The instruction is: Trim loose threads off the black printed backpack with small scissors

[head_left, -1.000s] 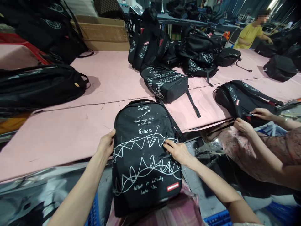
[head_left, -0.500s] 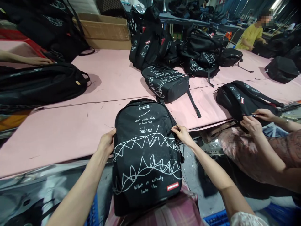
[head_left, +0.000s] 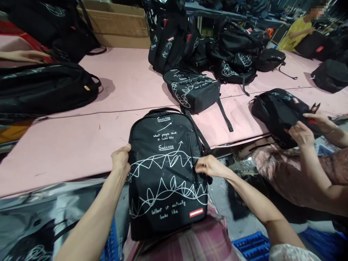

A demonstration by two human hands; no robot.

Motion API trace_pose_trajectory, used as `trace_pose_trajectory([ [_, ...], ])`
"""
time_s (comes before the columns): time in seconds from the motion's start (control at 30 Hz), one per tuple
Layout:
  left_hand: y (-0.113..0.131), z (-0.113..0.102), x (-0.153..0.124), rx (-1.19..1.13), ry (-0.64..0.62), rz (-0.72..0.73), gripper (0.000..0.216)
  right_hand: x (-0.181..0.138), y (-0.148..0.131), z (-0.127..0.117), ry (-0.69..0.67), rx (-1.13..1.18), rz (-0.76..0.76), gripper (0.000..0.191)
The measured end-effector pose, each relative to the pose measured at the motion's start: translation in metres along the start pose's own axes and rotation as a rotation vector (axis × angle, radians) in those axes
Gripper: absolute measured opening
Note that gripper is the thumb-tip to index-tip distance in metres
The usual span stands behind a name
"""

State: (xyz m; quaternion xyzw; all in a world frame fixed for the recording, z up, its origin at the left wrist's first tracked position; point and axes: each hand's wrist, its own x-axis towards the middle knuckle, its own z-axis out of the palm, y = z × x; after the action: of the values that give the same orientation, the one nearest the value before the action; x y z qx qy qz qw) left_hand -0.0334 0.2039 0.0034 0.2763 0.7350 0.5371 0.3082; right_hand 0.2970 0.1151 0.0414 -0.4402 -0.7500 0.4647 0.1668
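A black backpack (head_left: 165, 174) with white scribble print and the word "Success" rests on my lap, its top leaning on the edge of the pink table (head_left: 81, 145). My left hand (head_left: 121, 161) grips its left side. My right hand (head_left: 208, 166) pinches at the zipper line on the backpack's right side; what sits between the fingers is too small to make out.
Several more black backpacks (head_left: 193, 90) lie and stand on the table, a cardboard box (head_left: 119, 25) at the back. A co-worker's hands (head_left: 307, 132) at the right hold another black backpack (head_left: 277, 112). A person in yellow (head_left: 296, 30) works far right. Blue crates (head_left: 250, 246) sit below.
My right hand went from the backpack's front up to its upper right edge, then down along the zipper line. The co-worker lifted and turned their backpack. The view tilted slightly.
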Motion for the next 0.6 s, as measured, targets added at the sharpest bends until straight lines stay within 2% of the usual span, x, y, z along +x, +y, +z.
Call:
trace_pose_trajectory([
  [0.07,0.0,0.0,0.002,0.025,-0.001,-0.041,0.009,-0.019,0.001,0.004,-0.236,0.108,-0.002,0.017],
  [0.1,0.002,0.0,0.003,0.044,-0.005,-0.043,0.006,-0.025,0.005,0.003,-0.275,0.173,0.023,0.02],
  [0.13,0.005,0.0,0.002,0.068,-0.004,-0.026,0.003,-0.028,0.01,-0.001,-0.23,0.233,0.06,0.023],
  [0.17,0.01,0.0,0.0,0.09,0.005,0.001,0.007,-0.028,0.018,-0.006,-0.098,0.274,0.109,0.026],
  [0.2,0.016,0.0,-0.005,0.129,0.021,0.066,0.014,-0.024,0.028,-0.013,0.096,0.281,0.171,0.029],
  [0.27,0.027,0.005,-0.026,0.273,0.039,0.334,0.028,-0.006,0.055,-0.027,0.527,0.211,0.317,0.033],
  [0.3,0.031,0.01,-0.042,0.369,0.015,0.51,0.031,0.007,0.069,-0.032,0.677,0.144,0.407,0.032],
  [0.37,0.031,0.024,-0.085,0.556,-0.127,0.834,0.027,0.033,0.097,-0.037,0.769,0.071,0.516,0.029],
  [0.4,0.028,0.033,-0.11,0.632,-0.253,0.892,0.029,0.045,0.108,-0.037,0.77,0.044,0.546,0.029],
  [0.5,0.008,0.058,-0.175,0.79,-0.5,0.969,0.053,0.074,0.122,-0.033,0.76,-0.03,0.551,0.036],
  [0.6,-0.01,0.071,-0.202,0.869,-0.521,0.975,0.069,0.08,0.11,-0.032,0.748,-0.097,0.465,0.043],
])
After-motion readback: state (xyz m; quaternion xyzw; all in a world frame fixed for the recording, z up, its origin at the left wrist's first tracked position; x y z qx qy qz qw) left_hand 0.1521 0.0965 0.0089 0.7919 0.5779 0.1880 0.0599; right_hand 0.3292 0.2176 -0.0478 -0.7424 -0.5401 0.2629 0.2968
